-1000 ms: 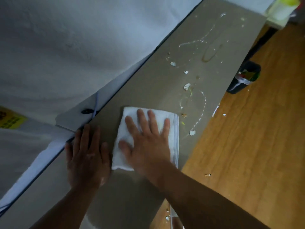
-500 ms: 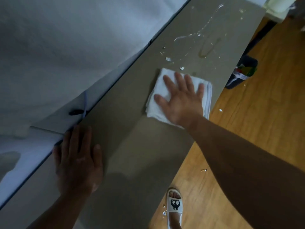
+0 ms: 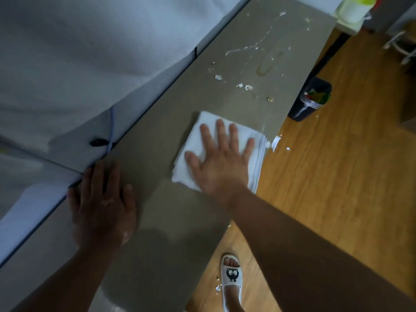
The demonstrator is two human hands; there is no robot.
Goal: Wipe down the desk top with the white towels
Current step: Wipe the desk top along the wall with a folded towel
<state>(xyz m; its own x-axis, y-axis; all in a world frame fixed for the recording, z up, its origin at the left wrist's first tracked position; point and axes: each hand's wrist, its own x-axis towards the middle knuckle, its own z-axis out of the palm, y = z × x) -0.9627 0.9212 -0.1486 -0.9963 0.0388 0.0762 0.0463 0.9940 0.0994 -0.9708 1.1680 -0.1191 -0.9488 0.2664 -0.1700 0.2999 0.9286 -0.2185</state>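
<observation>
Fingers of the right hand are lying spread and flat on the folded white towel, which is sitting at the desk top's front edge, overhanging it slightly. Left hand is pressing open-palmed near the back edge. White crumbs and smears are lying beyond.
</observation>
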